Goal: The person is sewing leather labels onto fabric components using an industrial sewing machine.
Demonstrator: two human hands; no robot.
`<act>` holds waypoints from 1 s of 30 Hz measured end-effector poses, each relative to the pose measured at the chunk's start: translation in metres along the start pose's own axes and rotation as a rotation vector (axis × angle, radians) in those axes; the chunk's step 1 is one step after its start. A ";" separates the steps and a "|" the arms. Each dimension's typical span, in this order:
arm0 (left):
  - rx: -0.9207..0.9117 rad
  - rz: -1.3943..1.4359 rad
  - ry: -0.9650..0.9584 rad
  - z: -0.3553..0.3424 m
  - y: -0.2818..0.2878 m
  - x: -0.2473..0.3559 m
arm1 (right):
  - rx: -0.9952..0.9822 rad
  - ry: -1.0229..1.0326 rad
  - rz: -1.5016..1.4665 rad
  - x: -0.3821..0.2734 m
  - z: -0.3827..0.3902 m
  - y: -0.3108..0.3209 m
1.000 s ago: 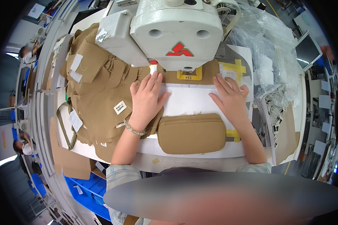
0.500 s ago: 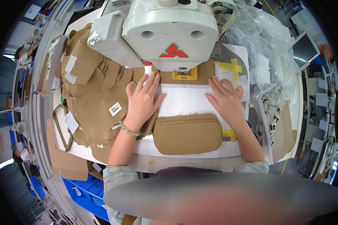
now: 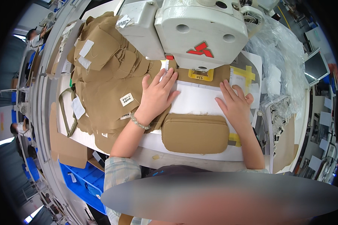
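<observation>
A brown fabric strip (image 3: 221, 76) lies beneath the head of a white sewing machine (image 3: 202, 26), with a small yellow frame (image 3: 210, 75) over it. My left hand (image 3: 157, 92), with a bead bracelet at the wrist, rests open with fingertips at the strip's left end. My right hand (image 3: 234, 105) is also open, fingers bent slightly, fingertips touching the strip's right end. A white sheet (image 3: 193, 101) shows between my hands, and a brown padded rectangular piece (image 3: 195, 133) lies on it below them, between my forearms.
Many brown fabric cut pieces (image 3: 105, 90) are heaped at left, beside a strap (image 3: 67, 123). Crumpled clear plastic (image 3: 278, 56) and a monitor (image 3: 315, 67) are at right. A blue crate (image 3: 79, 180) sits lower left. Two other people (image 3: 33, 39) (image 3: 21, 127) are at far left.
The whole view has shifted and tilted slightly, so the machine sits further right in the picture. Both my hands stay open on the strip, with little visible movement against it.
</observation>
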State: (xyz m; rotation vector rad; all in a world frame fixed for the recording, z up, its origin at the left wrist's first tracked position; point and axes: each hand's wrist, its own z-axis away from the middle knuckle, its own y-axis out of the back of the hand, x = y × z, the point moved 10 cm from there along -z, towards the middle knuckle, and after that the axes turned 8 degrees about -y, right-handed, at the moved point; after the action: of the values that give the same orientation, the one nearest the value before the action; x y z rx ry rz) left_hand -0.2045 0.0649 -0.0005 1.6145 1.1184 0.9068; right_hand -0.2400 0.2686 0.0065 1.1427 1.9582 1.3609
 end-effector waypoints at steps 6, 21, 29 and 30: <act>0.003 -0.003 -0.007 0.001 -0.002 0.000 | -0.001 0.004 -0.006 0.001 0.001 -0.001; -0.020 -0.008 0.019 0.001 -0.001 0.002 | -0.073 -0.027 -0.099 0.004 0.000 0.000; -0.015 0.032 0.023 0.002 -0.001 -0.001 | -0.080 -0.033 -0.125 0.004 0.001 0.001; -0.015 0.034 0.024 0.002 -0.001 -0.001 | -0.080 -0.034 -0.121 0.004 0.001 0.001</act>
State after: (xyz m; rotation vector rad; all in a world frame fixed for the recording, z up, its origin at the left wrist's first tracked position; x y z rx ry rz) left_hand -0.2031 0.0633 -0.0023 1.6192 1.1008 0.9568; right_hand -0.2413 0.2726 0.0076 0.9870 1.8992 1.3354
